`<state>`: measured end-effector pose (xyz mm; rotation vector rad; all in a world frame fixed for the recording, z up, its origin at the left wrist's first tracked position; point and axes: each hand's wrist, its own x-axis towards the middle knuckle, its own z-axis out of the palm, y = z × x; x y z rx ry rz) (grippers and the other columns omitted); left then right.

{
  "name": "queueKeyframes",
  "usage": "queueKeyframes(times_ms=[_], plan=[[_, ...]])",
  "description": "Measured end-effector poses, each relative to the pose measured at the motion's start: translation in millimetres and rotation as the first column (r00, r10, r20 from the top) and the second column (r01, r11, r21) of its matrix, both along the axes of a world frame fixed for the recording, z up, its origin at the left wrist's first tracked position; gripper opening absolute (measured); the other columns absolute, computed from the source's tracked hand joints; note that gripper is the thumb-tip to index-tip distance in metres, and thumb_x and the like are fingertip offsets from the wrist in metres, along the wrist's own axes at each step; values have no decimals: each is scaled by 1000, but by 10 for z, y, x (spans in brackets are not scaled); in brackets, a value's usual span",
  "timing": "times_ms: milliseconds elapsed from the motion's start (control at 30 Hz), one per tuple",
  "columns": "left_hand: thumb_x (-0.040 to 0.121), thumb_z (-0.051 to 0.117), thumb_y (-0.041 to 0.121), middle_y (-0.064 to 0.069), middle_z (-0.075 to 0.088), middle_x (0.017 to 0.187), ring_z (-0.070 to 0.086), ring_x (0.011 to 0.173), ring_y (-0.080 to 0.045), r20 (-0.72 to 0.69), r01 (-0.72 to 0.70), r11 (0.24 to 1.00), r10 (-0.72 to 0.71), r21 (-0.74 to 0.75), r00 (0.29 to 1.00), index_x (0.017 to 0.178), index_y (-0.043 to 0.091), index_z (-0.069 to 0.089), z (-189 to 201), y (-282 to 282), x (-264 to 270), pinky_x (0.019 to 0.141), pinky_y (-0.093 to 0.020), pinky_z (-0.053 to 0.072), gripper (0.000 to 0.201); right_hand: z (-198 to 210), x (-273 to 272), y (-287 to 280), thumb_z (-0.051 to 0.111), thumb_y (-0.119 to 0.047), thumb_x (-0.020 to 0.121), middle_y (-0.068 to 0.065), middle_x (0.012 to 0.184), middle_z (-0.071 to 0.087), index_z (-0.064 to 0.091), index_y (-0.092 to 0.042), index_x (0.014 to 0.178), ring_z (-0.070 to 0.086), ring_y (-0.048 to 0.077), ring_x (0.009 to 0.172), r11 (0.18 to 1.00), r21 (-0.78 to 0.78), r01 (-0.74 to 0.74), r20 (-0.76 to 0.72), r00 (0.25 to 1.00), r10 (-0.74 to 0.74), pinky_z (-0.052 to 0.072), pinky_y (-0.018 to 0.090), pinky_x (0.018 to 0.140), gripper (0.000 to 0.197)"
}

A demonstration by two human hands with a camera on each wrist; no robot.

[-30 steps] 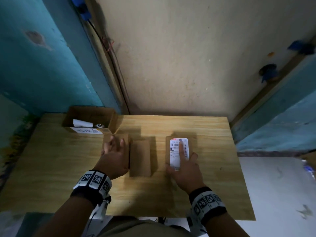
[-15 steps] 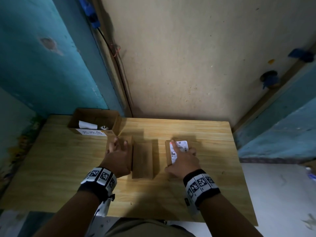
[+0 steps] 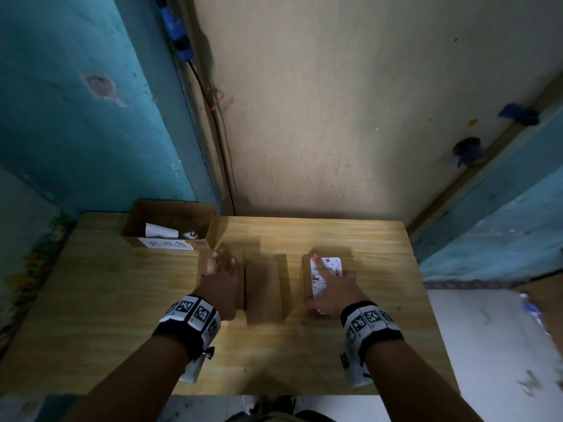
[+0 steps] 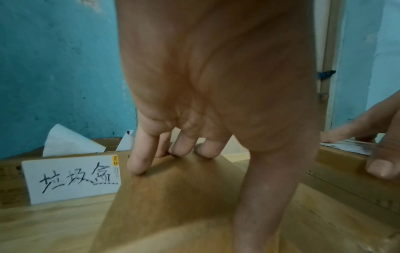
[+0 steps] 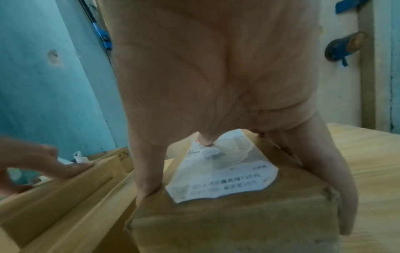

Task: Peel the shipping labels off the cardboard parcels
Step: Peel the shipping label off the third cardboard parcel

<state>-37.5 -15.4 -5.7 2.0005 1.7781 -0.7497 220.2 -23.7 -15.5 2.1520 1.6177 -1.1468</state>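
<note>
Three brown cardboard parcels lie side by side on the wooden table [image 3: 332,357]. My left hand [image 3: 220,277] lies flat on the left parcel [image 4: 168,196], fingertips [image 4: 136,166] pressing its top and thumb down its right side. The middle parcel [image 3: 263,295] is bare and untouched. The right parcel [image 3: 305,280] carries a white shipping label [image 3: 331,264]. My right hand [image 3: 335,289] spreads over it: thumb at the left edge, an outer finger down the right side. The index fingertip [image 5: 205,143] sits on the label [image 5: 220,179] near its far left corner, and the label lies flat.
An open cardboard box [image 3: 134,222] with a handwritten white tag [image 3: 166,244] stands at the table's back left and holds peeled white paper [image 3: 158,230]. Walls close in behind the table. The table's right edge drops to a pale floor [image 3: 487,345].
My right hand has slid farther over the labelled parcel, its index fingertip moving from the label's middle to its far left corner. The left hand stays on the left parcel.
</note>
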Motion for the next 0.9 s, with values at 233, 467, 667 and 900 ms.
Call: queueKeyframes(times_ms=[233,467,667,900], plan=[[87,68,17,-40,-18,153,-7,148,-48,36,54,998,-53,-31,998,154,7,-14,73,62,-70,112,-43,39,107,87,-103,-59,82,-56,80,25,167,-1,-13,-60,156,27,45,153,999,-1,41,-6,999,-41,37,49,120,121],[84,68,15,-32,19,157,-13,147,-47,133,83,996,-81,-15,988,156,5,-7,37,61,-217,116,-42,32,104,55,-149,-124,78,-55,84,14,174,3,-14,-57,157,-2,42,159,997,66,39,-15,999,-38,28,52,124,118],[80,73,19,-28,8,161,-16,149,-41,181,85,996,-82,-10,980,157,13,-2,32,45,-277,117,-40,33,108,122,-162,-182,77,-56,84,10,174,6,-12,-55,158,-4,38,160,995,84,47,-32,998,-44,27,50,125,117],[84,67,14,-17,26,160,-15,149,-39,232,69,997,-73,26,970,158,11,3,-9,77,-285,123,-37,16,98,151,-225,-247,76,-47,87,6,173,14,-6,-48,163,6,38,158,986,134,99,-60,994,-91,29,45,123,112]])
